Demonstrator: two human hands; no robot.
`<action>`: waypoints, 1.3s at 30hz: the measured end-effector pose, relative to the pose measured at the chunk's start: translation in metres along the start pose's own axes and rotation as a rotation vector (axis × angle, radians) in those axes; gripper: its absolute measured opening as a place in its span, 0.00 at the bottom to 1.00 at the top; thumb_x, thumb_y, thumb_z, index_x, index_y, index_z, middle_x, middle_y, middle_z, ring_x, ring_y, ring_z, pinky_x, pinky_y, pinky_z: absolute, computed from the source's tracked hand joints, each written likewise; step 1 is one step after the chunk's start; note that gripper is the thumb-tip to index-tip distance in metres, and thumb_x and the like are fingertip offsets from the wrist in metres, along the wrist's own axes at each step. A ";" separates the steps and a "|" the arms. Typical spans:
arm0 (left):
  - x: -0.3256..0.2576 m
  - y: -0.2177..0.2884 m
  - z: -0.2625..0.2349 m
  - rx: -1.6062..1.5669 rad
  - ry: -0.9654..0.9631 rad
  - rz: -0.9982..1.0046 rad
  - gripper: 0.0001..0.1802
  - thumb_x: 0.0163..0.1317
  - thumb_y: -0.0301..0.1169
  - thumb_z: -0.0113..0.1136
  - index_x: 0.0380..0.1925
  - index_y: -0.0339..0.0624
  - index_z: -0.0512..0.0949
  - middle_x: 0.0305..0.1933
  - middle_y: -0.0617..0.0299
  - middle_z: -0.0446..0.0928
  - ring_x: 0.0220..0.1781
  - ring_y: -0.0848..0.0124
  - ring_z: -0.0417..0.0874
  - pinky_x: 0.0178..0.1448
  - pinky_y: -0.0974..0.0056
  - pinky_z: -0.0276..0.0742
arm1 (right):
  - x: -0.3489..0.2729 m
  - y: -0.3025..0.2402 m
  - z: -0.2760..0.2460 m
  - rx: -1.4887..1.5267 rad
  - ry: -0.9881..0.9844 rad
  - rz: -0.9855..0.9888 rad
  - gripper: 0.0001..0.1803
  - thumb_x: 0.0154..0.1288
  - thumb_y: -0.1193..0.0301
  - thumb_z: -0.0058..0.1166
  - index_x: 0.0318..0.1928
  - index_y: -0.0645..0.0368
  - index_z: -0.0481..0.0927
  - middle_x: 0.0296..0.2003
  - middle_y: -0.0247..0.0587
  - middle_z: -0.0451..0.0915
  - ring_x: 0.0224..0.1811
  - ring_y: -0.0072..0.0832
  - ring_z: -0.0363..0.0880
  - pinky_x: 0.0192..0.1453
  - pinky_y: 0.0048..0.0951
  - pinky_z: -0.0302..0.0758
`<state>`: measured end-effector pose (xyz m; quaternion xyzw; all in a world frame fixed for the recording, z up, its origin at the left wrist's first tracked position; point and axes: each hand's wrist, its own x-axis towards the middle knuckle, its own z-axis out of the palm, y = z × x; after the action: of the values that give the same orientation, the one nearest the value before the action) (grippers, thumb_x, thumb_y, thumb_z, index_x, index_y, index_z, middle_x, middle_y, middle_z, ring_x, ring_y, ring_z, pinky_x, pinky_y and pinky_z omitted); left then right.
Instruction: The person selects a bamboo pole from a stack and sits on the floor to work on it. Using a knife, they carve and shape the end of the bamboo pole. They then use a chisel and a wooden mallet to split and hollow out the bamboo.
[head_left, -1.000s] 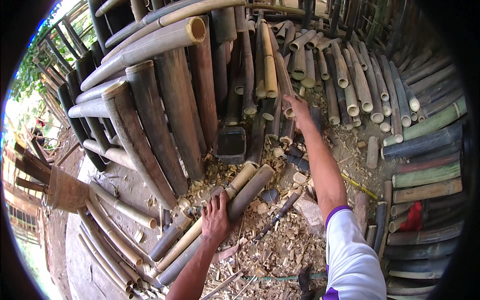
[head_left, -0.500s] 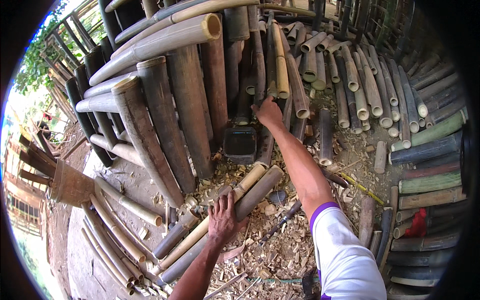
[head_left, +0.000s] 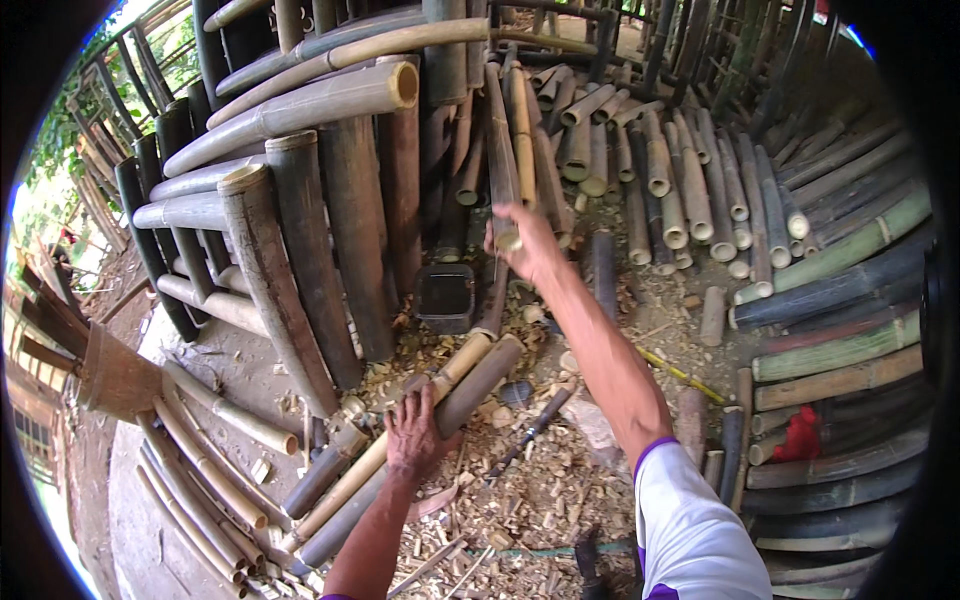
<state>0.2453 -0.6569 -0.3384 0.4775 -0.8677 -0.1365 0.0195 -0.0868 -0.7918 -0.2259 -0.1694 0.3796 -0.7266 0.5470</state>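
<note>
My right hand [head_left: 530, 245] reaches far forward and is wrapped round the near end of a long dark bamboo pole [head_left: 502, 140]. The cut, hollow mouth of that pole shows at my fingers, and its far end leans back among other upright bamboo. My left hand [head_left: 412, 432] lies on two poles side by side on the ground, a pale bamboo pole [head_left: 340, 492] and a darker grey-brown bamboo pole [head_left: 480, 385]. Its fingers stretch across the pale one, with the thumb out toward the darker one.
Wood chips [head_left: 540, 485] cover the ground. A dark square tub [head_left: 445, 297] stands ahead. Thick bamboo posts [head_left: 290, 270] rise at left, with a jutting pole [head_left: 300, 103] above. Stacked bamboo [head_left: 840, 380], a red cloth [head_left: 800, 436] and a yellow strip [head_left: 680, 375] lie at right.
My right hand has closed round the dark pole's near end and brought it up and slightly closer. My left hand stays on the two poles. The view has shifted slightly.
</note>
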 end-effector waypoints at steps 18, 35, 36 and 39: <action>-0.012 0.129 -0.031 -1.032 0.077 0.282 0.35 0.66 0.48 0.68 0.65 0.36 0.73 0.65 0.44 0.76 0.63 0.48 0.80 0.67 0.42 0.73 | -0.655 -0.089 -0.113 -1.444 0.420 -0.286 0.50 0.58 0.60 0.73 0.71 0.76 0.61 0.62 0.70 0.75 0.67 0.53 0.76 0.72 0.45 0.70; -0.264 0.509 -0.188 -1.881 -0.866 0.450 0.14 0.56 0.28 0.71 0.41 0.38 0.79 0.34 0.57 0.82 0.32 0.63 0.84 0.42 0.52 0.86 | -0.902 0.038 -0.168 -1.202 1.020 -0.288 0.35 0.68 0.51 0.60 0.66 0.60 0.72 0.55 0.61 0.80 0.61 0.55 0.78 0.65 0.49 0.73; -0.273 0.518 -0.185 -1.833 -0.836 0.489 0.14 0.56 0.28 0.71 0.40 0.39 0.79 0.33 0.57 0.82 0.31 0.63 0.84 0.40 0.53 0.85 | -0.907 0.038 -0.164 -1.306 1.011 -0.329 0.33 0.68 0.53 0.61 0.66 0.61 0.72 0.55 0.60 0.79 0.61 0.54 0.78 0.64 0.48 0.73; -0.346 0.557 -0.203 -1.692 -0.888 0.521 0.14 0.57 0.28 0.72 0.40 0.39 0.79 0.32 0.60 0.81 0.30 0.65 0.83 0.35 0.57 0.84 | -0.948 0.034 -0.166 -1.561 1.031 -0.489 0.34 0.69 0.58 0.65 0.66 0.66 0.71 0.55 0.57 0.77 0.59 0.50 0.77 0.63 0.45 0.73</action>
<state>0.0081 -0.1306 0.0322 0.0058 -0.4905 -0.8696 0.0565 0.1520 0.1406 -0.1995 -0.2200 0.9032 -0.3486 -0.1196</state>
